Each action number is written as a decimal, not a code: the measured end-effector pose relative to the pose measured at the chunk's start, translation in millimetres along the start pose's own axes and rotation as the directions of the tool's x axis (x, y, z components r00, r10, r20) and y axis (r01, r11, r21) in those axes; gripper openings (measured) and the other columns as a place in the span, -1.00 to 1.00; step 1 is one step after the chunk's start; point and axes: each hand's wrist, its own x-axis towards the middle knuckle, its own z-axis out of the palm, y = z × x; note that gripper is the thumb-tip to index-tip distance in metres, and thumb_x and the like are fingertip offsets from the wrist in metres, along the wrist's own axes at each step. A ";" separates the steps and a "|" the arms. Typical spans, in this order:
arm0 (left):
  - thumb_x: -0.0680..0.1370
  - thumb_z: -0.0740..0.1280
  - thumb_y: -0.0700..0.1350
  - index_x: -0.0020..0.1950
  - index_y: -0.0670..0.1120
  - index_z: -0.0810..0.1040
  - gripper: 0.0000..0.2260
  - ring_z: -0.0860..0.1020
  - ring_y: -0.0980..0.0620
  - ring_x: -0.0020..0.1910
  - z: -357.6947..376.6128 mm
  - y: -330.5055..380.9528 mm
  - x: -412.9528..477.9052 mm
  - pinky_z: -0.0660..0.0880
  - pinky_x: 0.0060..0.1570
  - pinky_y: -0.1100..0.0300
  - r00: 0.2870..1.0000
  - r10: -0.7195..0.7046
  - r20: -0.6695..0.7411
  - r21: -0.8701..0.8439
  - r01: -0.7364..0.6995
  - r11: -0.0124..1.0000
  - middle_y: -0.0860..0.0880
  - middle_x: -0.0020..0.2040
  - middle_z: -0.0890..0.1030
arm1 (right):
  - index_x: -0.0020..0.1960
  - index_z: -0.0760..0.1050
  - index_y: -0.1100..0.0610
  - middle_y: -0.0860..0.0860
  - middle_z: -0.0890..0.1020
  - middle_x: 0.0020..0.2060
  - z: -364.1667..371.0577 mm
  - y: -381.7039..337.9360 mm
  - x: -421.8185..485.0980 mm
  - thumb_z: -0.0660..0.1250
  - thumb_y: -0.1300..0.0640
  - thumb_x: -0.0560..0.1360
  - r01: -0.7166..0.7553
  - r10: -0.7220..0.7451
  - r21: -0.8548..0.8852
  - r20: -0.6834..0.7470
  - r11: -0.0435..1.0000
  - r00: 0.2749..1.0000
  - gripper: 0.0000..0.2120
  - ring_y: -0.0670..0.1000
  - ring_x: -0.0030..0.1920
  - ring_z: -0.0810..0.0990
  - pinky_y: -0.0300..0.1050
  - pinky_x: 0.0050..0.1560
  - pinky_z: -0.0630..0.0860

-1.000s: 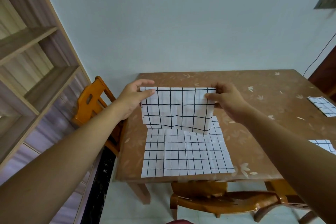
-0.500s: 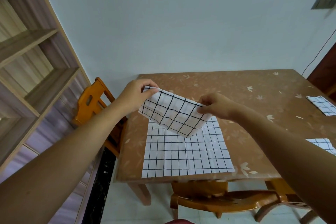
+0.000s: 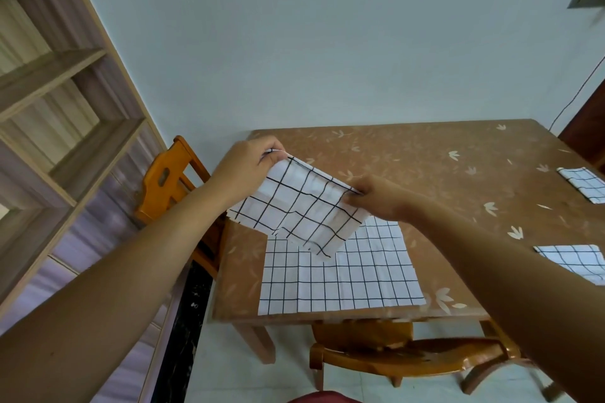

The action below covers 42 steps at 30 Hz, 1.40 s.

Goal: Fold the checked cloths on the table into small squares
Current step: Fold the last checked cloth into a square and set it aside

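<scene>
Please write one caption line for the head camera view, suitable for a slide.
Both hands, left hand and right hand, hold a folded checked cloth above an unfolded one on the table.

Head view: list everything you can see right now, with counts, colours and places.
Held cloth: 1, white with black checks, in the air between both hands, above the flat cloth.
Flat cloth: 1, white-black check, spread at the table's near edge.
Folded cloths: 2, same check, at the table's right side.
Table: 1, brown with leaf pattern.
Chairs: 2, orange wood, one left, one near side.
Shelf: 1, wood, left wall.
Left hand: pinching the cloth's far corner.
Right hand: pinching its right edge.
</scene>
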 end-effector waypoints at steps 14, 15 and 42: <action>0.62 0.38 0.05 0.27 0.06 0.57 -0.76 0.53 0.11 0.21 12.9 -35.8 -16.2 0.46 0.15 0.16 0.931 -0.239 0.276 0.131 0.209 0.969 0.17 0.22 0.55 | -0.17 0.57 0.14 0.14 0.66 -0.27 -20.3 -10.7 -6.6 0.34 0.13 0.59 0.144 -0.074 0.182 -0.342 0.973 0.937 -0.82 0.17 -0.26 0.60 0.06 -0.15 0.55; 0.61 0.40 0.05 0.35 0.04 0.54 -0.68 0.48 0.13 0.24 16.2 -28.8 -14.7 0.41 0.20 0.18 0.925 -0.224 0.308 0.134 0.191 0.972 0.18 0.26 0.50 | -0.22 0.51 0.13 0.09 0.58 -0.35 -20.5 -18.4 -6.1 0.34 0.12 0.59 0.158 -0.113 0.108 -0.336 0.982 0.935 -0.78 0.10 -0.32 0.51 -0.01 -0.22 0.45; 0.65 0.34 -0.22 0.16 -0.05 0.64 -0.85 0.67 -0.10 0.19 37.5 -5.5 -5.7 0.54 0.31 -0.16 0.927 -0.348 0.140 -0.767 0.324 0.554 -0.13 0.18 0.71 | 0.04 0.61 0.18 0.08 0.68 -0.08 -29.7 -12.5 0.6 0.42 0.18 0.56 0.164 0.144 0.815 -0.289 0.555 0.946 -0.91 0.06 -0.10 0.66 -0.03 -0.08 0.63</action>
